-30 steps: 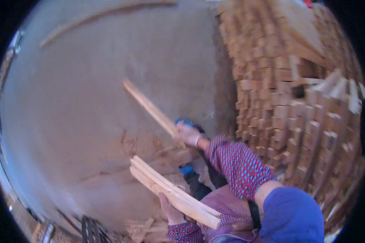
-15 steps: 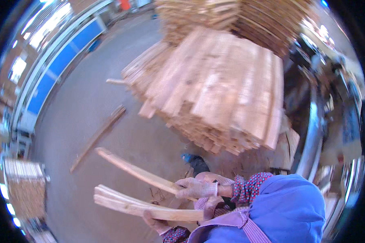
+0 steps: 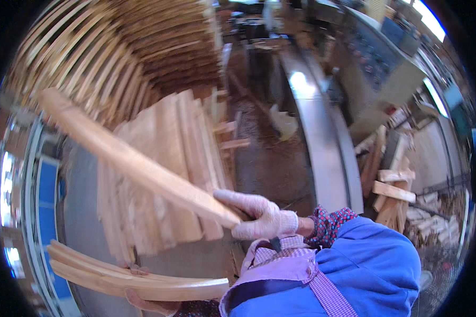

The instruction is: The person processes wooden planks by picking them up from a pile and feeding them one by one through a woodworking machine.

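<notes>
My right hand (image 3: 267, 215), in a pale work glove, grips one end of a long wooden board (image 3: 137, 165). That board slants up and away to the left, over a stack of planks (image 3: 169, 153). Lower down, my left hand (image 3: 149, 303) is wrapped round wooden strips (image 3: 143, 282), at least two, lying side by side. Its fingers partly show above and below the strips, and the strips cover the rest. The two loads are apart from each other.
Tall stacks of slatted wood (image 3: 84, 58) rise at the far left. A metal rail (image 3: 322, 142) runs away from me beside a machine with a control panel (image 3: 375, 63). Right of it lie loose wood pieces (image 3: 394, 185) and a heap of offcuts (image 3: 433, 224).
My view has swung to the right, bringing the metal rail and machine in front of me. The board in my right hand has lifted away from the strips in my left. Both hands keep hold.
</notes>
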A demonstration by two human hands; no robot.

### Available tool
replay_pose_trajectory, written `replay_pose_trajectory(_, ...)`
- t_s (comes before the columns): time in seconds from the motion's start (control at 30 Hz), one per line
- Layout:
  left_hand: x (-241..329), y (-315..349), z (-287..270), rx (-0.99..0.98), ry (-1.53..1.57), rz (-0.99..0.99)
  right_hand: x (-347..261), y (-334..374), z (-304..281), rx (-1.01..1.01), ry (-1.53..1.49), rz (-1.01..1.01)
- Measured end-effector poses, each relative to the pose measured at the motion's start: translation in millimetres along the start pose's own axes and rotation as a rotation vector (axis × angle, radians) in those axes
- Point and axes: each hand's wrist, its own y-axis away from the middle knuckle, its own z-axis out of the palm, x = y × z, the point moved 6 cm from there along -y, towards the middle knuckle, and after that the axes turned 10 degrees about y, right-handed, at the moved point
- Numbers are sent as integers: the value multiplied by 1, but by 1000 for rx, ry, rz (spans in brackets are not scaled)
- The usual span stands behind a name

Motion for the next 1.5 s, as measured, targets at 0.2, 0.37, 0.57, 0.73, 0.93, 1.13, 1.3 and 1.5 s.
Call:
replay_pose_trajectory(0.2, -49, -2, 199, -74, 724, -759, 4, 52, -197, 760, 1015, 60)
replay_pose_trajectory(0.37, 18, -6, 352, -478, 1173, -1314, 18, 116, -290, 1011, 1341, 560)
replay_pose_trajectory(0.57, 40, 3, 429, -750, 1165, -1424, 42, 141, -321, 1049, 1580, 789)
replay_pose_trajectory(0.73, 43, 11, 473, -913, 1089, -1420, 83, 129, -347, 1118, 1886, 640)
replay_pose_trajectory(0.93, 27, 32, 515, -923, 976, -1394, 80, 108, -378, 1111, 1882, 614)
replay_pose_trajectory(1.13, -5, 57, 551, -908, 1015, -1491, 68, 66, -420, 1064, 1884, 658)
replay_pose_trajectory(1.3, -28, 71, 585, -928, 975, -1531, 64, 23, -475, 1130, 1931, 584)
replay_pose_trajectory(1.5, -34, 78, 644, -889, 984, -1646, 63, -49, -582, 1063, 1997, 568)
